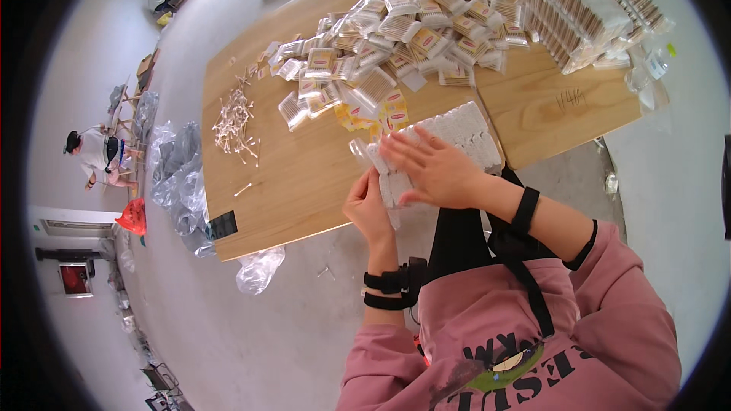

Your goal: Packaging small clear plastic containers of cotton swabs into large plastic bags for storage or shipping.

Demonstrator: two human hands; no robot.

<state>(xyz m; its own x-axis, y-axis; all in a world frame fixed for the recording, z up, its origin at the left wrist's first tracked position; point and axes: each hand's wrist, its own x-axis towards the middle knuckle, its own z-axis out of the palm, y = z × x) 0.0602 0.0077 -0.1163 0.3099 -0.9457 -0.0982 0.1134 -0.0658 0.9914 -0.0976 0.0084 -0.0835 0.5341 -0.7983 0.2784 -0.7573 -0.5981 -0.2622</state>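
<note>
A long white block of cotton swab bundles [466,129] lies at the table's near edge, partly in clear plastic wrapping [359,151] that sticks out at its left end. My right hand [432,169] rests flat across the top of the block, fingers stretched out. At the block's left end, my left hand [368,208] has its fingers closed, seemingly on the plastic wrapping; the fingertips are partly hidden. Just beyond the block lie yellow printed paper cards [392,112].
Small packs of cotton swabs [400,27] form a big heap on the wooden table [304,190]. Loose cotton swabs [234,123] lie at the left, near a dark flat rectangle [222,225]. Large bagged swab stacks [571,11] stand at far right. Plastic bags [179,171] lie on the floor.
</note>
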